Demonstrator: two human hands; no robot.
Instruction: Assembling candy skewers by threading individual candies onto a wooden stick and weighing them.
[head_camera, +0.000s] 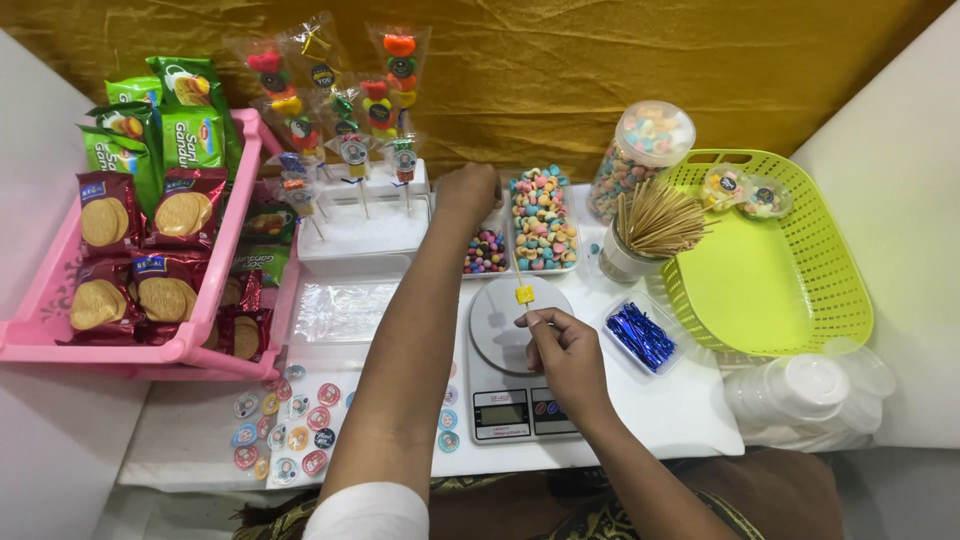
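Observation:
My right hand (563, 350) hovers over the round plate of a digital kitchen scale (497, 325) and pinches a thin wooden skewer (519, 278) with a small yellow candy piece threaded on it. My left hand (468, 190) reaches forward, fingers curled down over a small tray of mixed dark candies (486, 252); whether it grips one is hidden. Beside that sits a tray of pastel ring-shaped candies (544, 220).
A white stand (362, 225) holds finished wrapped candy skewers. A pink rack (130, 345) of biscuit packs stands at left. A cup of skewers (650, 225), candy jar (640, 155), blue twist ties (640, 335), green basket (800, 310), stacked lids (810, 390) lie right. Round stickers (290, 435) lie near.

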